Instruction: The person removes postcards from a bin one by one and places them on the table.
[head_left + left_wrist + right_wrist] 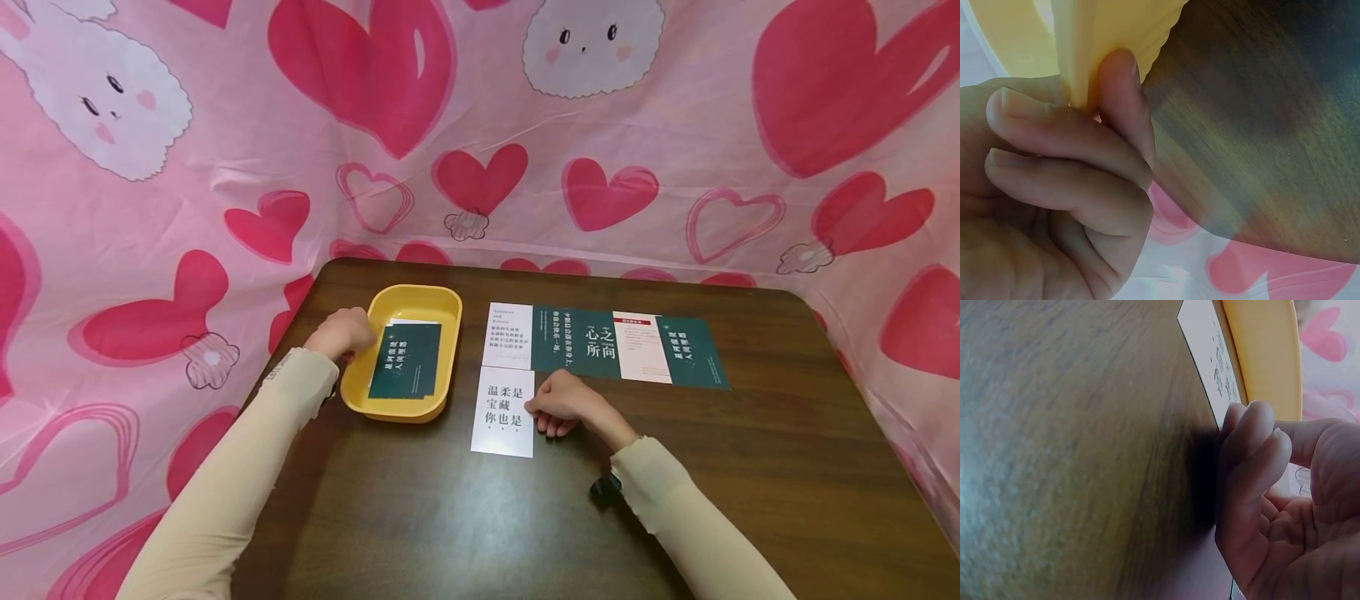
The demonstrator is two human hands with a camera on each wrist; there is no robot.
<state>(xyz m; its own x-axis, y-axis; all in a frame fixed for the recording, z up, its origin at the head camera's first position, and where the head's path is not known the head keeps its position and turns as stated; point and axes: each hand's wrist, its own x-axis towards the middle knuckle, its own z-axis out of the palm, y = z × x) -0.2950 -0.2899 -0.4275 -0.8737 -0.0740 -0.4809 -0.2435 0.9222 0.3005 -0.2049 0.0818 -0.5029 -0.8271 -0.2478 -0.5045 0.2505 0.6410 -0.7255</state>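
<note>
White card [502, 413], dark-lettered, perhaps glossy

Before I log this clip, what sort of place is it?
Likely an improvised recording corner indoors: pink heart-print cloth hangs behind and beside a dark wood-grain table, where a yellow tray and printed cards lie.

We see a yellow basin [417, 302] of smooth plastic, softly glossy along its rim; a white card [502, 412] of smooth paper with a faint sheen; green paper cards [405, 361], more matt; a table [420, 517] of grained, polished-looking wood; a thin, creased cloth backdrop [525, 108]; matt cloth sleeves [247, 492].
</note>
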